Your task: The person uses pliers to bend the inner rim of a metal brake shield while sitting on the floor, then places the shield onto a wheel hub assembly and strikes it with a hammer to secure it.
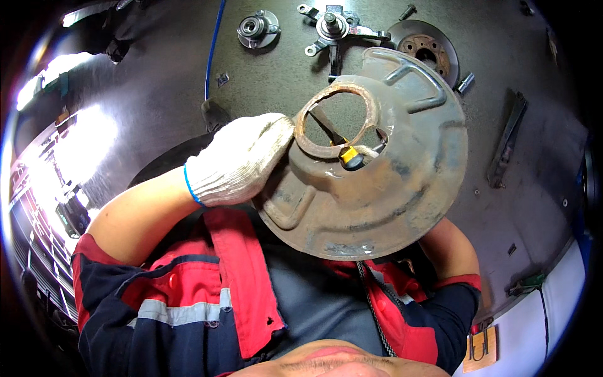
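Note:
My left hand [242, 157], in a white knit glove with a blue cuff, grips the left side of a large, rusty metal shield [402, 182] held up over my body. Through the shield's ringed central opening a flat blade [319, 119] and a yellow-and-black handle [349, 158] show behind it. A little white glove of my right hand [369, 151] appears beside the handle, seemingly closed on it; the rest of that hand and its forearm are mostly hidden by the shield.
A wheel hub [256, 30], a steering knuckle [333, 44], a bolt [408, 11], a brake disc [425, 39] and a socket [466, 82] lie at the back. A blue hose [213, 44] runs at left, a dark bar [506, 141] lies right, and green-handled pliers [526, 286] are lower right.

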`<control>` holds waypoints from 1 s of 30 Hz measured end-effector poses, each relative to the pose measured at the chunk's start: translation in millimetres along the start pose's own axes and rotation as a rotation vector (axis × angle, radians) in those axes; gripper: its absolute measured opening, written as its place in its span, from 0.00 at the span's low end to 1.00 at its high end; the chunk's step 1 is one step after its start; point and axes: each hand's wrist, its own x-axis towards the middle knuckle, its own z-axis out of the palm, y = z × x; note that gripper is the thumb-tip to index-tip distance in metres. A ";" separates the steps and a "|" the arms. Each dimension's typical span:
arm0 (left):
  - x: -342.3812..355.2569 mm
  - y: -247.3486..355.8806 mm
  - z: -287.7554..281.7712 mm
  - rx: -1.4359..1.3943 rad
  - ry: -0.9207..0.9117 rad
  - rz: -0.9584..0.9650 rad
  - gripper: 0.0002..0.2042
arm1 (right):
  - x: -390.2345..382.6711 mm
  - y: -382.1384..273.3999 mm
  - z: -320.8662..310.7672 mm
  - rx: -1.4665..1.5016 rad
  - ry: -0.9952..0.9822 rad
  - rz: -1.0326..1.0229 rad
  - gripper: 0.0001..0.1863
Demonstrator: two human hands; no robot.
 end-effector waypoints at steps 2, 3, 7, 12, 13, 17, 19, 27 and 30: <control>3.4 4.7 -6.8 0.033 0.020 0.034 0.16 | 0.6 0.3 4.3 -0.013 0.008 -0.005 0.34; 4.9 7.4 -11.6 0.024 -0.076 -0.025 0.18 | 0.9 1.3 7.1 -0.018 0.011 -0.011 0.34; 9.0 16.9 -19.3 -0.096 -0.243 -0.237 0.20 | 0.9 1.6 12.9 -0.037 0.012 -0.020 0.34; 18.9 26.0 -30.0 -0.197 -0.255 -0.401 0.14 | -0.2 -0.6 15.6 -0.047 0.012 -0.021 0.35; 21.8 28.7 -32.7 -0.203 -0.277 -0.528 0.11 | -0.6 -1.7 16.4 -0.049 0.011 -0.023 0.35; 20.2 25.2 -35.3 -0.127 -0.248 -0.430 0.07 | 1.4 0.0 18.9 -0.045 0.015 -0.022 0.35; 25.5 25.6 -37.3 -0.107 -0.324 -0.523 0.09 | 2.0 0.7 19.4 -0.038 0.018 -0.019 0.35; 0.2 -1.4 -10.7 -0.346 -0.105 -0.204 0.11 | -9.4 1.9 -10.6 0.112 -0.061 0.043 0.35; 9.1 -1.8 -15.4 -0.121 -0.083 0.025 0.11 | -11.2 5.7 -8.5 0.147 -0.067 0.052 0.36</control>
